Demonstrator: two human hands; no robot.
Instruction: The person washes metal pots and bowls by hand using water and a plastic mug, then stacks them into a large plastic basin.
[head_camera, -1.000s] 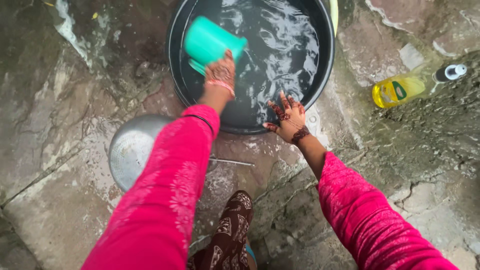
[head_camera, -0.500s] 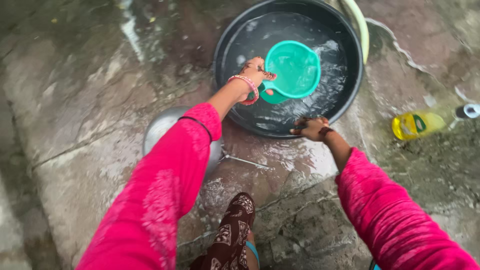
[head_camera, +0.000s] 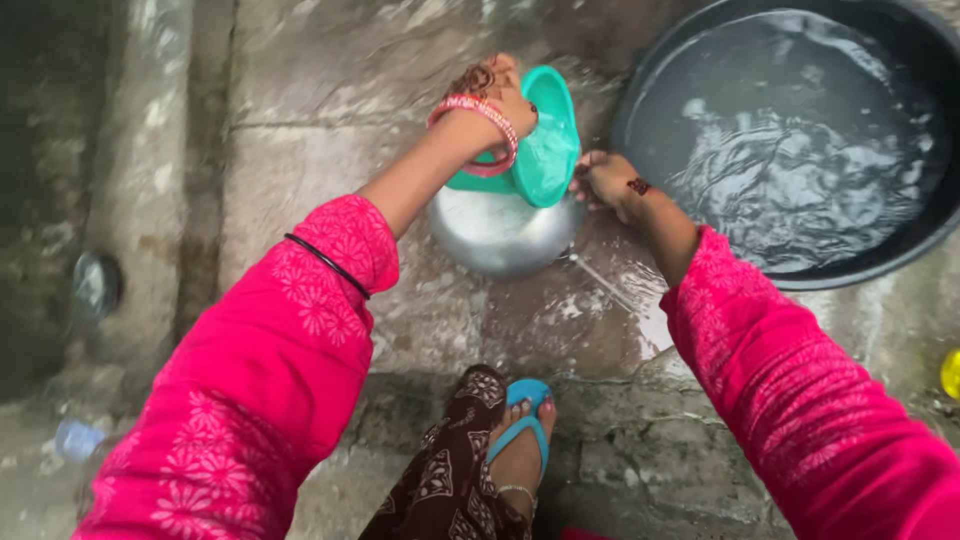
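My left hand (head_camera: 497, 88) grips the handle of a teal plastic mug (head_camera: 547, 145), tipped on its side with water in it, right above a round steel pot (head_camera: 495, 238) on the wet stone floor. My right hand (head_camera: 602, 180) is beside the mug's rim, its fingers curled on the pot's right edge. A large black tub (head_camera: 862, 274) full of rippling water stands to the right of both hands. Both arms wear pink sleeves, and bangles circle the left wrist.
A thin metal rod (head_camera: 608, 286) lies on the wet stone by the pot. My foot in a blue sandal (head_camera: 522, 440) is below it. A yellow bottle (head_camera: 951, 372) shows at the right edge. A round drain (head_camera: 95, 285) sits at the far left.
My left hand lifted the mug out of the tub and carried it left over the steel pot. My right hand left the tub's rim and went to the pot. The view swung left.
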